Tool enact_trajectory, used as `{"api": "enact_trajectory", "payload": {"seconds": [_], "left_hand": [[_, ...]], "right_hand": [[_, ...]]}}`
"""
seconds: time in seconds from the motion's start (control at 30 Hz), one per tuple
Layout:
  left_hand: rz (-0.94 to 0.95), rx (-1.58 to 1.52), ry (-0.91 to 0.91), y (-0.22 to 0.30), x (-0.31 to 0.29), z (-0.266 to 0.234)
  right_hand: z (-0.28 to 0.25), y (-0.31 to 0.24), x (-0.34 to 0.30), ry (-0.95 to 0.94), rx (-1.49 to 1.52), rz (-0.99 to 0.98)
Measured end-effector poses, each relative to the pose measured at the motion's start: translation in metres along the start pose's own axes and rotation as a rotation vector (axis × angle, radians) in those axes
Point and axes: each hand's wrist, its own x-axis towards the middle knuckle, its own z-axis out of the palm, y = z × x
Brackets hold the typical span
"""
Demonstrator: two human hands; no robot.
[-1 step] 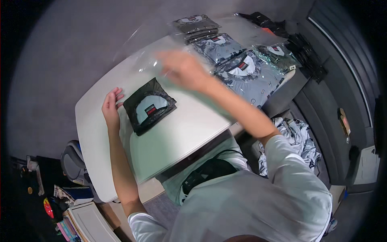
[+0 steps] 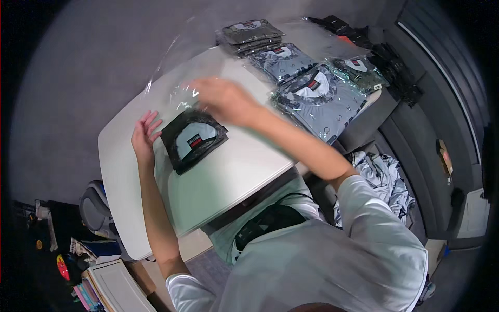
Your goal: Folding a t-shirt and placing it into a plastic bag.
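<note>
A folded dark shirt (image 2: 208, 149) with a pale inner neck and a small red-and-black label lies on the white table (image 2: 228, 182). Beside its left edge my left hand (image 2: 144, 132) is held open, fingers spread and nothing in them. My right hand (image 2: 226, 101), blurred by motion, is over the shirt's far edge with the fingers closed on a clear plastic bag (image 2: 174, 78). The bag is see-through, so its outline is hard to follow; it spreads up and left from the fingers.
Bagged grey patterned shirts (image 2: 325, 106) lie at the table's right end, with a stack of bagged dark shirts (image 2: 252, 34) behind. Black packages (image 2: 395, 70) hang at the far right corner. Crumpled white-and-grey cloth (image 2: 382, 179) sits below right; a grey chair (image 2: 93, 205) stands at left.
My right hand has moved slightly left and toward me with the plastic bag, over the far edge of the folded shirt. The left hand has barely moved.
</note>
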Motion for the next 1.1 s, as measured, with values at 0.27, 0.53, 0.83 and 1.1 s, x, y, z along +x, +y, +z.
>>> {"api": "enact_trajectory", "payload": {"seconds": [0.27,0.53,0.83,1.1], "left_hand": [[-0.138,-0.06,0.04,0.0,-0.009,-0.019],[-0.342,0.156,-0.066,-0.012,-0.015,0.016],[-0.304,-0.129,0.013,-0.007,-0.017,0.028],[-0.018,-0.021,0.109,0.012,-0.033,0.047]], "right_hand": [[0.057,-0.011,-0.003,-0.185,0.02,0.191],[0.069,0.004,-0.019,-0.06,0.382,0.294],[0.058,-0.012,-0.011,-0.02,0.513,0.487],[0.057,-0.024,-0.007,-0.049,0.106,0.343]]}}
